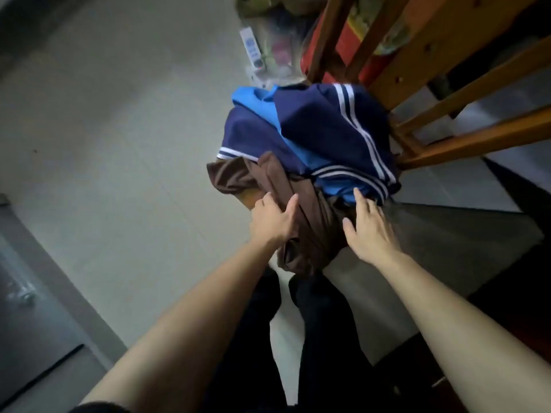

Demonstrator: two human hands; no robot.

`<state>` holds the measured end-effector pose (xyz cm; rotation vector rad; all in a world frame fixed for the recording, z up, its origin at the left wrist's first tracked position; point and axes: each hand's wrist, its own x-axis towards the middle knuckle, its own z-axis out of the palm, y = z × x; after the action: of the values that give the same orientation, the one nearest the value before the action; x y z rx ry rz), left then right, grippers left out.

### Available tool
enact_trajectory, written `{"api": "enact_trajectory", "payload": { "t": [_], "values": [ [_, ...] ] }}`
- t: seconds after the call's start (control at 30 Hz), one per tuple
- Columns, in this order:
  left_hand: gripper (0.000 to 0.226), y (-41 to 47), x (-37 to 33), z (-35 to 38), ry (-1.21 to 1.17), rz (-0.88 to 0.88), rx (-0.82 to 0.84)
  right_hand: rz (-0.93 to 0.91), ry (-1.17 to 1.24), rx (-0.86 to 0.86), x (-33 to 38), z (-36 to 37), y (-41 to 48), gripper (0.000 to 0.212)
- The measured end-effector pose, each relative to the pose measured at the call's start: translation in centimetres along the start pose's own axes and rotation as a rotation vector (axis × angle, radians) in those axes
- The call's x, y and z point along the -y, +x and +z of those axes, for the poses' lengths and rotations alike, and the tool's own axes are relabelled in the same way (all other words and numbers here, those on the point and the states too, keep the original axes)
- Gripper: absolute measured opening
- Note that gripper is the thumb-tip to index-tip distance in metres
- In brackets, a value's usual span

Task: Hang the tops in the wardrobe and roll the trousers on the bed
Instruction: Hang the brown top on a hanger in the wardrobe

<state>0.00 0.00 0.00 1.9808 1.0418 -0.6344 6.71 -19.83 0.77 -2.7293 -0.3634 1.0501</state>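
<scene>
Head view: left hand (272, 219) lies spread on the brown garment (298, 210) at the near edge of the chair seat, fingers flat, nothing pinched. Right hand (368, 226) open beside it, fingertips near the blue garment (313, 129) with white stripes, piled farther back against the chair (465, 84). Judged step: picking clothes up, nothing hung or rolled. Next: close a hand on one garment, lift it clear.

blurred clutter (274, 52) beyond the clothes (313, 129)

Head camera looks steeply down, close over a clothes pile (301, 150)
</scene>
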Motion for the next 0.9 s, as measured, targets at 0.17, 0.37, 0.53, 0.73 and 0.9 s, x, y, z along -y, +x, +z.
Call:
{"api": "enact_trajectory", "payload": {
  "t": [0.17,0.37,0.53,0.73,0.9],
  "values": [
    [0.039,1.9,3.0,4.3,-0.002,0.007,-0.041,0.112,0.143,-0.007,-0.3,7.2,1.3,0.056],
    [0.019,1.2,5.7,1.6,-0.235,-0.167,-0.152,0.181,0.449,-0.186,2.4,6.0,1.3,0.033],
    [0.015,-0.3,4.8,-6.3,-0.511,-0.335,-0.386,0.190,0.615,-0.327,7.6,0.4,0.2,0.044],
    [0.031,-6.0,1.4,-18.9,-0.660,-0.393,-0.651,0.123,0.858,-0.406,15.1,-10.5,-1.4,0.044],
    [0.031,-13.6,-1.6,-29.0,-1.007,-0.345,-0.784,-0.099,0.976,-0.398,21.6,-20.1,-4.9,0.046]
  ]
}}
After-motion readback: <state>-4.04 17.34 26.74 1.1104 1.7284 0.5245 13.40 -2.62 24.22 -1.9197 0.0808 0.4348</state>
